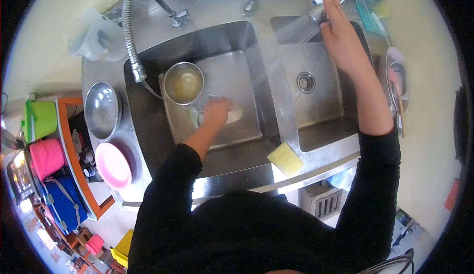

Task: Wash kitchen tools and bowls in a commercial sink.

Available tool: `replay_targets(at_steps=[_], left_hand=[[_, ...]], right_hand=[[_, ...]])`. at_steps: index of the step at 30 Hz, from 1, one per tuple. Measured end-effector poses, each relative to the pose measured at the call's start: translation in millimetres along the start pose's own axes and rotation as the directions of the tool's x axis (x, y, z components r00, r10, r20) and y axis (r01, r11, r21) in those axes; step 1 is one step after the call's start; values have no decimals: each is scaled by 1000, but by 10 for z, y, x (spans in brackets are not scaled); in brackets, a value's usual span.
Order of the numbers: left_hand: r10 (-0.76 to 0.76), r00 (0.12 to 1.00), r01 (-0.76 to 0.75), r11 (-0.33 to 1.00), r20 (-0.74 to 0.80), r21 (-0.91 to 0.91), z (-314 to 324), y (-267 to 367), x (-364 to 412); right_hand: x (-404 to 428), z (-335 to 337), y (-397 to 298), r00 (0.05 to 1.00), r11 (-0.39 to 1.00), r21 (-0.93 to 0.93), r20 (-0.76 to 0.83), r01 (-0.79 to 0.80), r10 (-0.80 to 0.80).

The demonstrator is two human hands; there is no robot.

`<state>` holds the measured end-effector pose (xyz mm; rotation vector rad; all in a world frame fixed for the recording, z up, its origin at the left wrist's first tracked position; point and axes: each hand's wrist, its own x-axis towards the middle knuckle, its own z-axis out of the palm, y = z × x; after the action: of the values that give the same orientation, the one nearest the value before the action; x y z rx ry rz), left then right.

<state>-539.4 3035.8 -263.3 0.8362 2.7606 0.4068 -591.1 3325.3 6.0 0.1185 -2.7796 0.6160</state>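
Note:
My left hand [217, 112] is low in the larger left basin of a stainless steel sink [266, 89], at some small items by the drain; its fingers are partly hidden, so a grip is unclear. Beside it stands a round metal bowl [184, 84] with yellowish liquid. A pale oval item [234, 114] lies just right of the hand. Over the right basin, my right hand [335, 26] has its fingers extended beside a spray head [316, 14], from which water sprays leftward. Whether it holds the spray head is hidden.
A yellow sponge [286, 159] rests on the front rim. A metal bowl [102, 110] and a pink bowl [113, 165] sit on the left ledge. A translucent jug [97, 37] stands back left, near a flexible hose [127, 33]. A pink-headed utensil [398, 85] lies at the right.

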Motion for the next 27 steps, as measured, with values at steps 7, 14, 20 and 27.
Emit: replay_targets(at_steps=[7,14,20,27], left_hand=[[-538,843,415,660,-9,-627,-204,59,-257],[-527,753,288,-274,394,-917,-836,420,-396],[-251,877,180,-619,409,-765,-1107,640,-533],[-110,953,194,-499,283,-845,-1253,934,-702]], right_hand=[[-1415,155,-799,764,988,-155,638,9,93],[-2382,612,-749,598,963,-233,755,-139,269],[-1888,624,-681,755,852,211,594,-479,278],[-1439,948,-1137,986,906,410,78,104,-148]])
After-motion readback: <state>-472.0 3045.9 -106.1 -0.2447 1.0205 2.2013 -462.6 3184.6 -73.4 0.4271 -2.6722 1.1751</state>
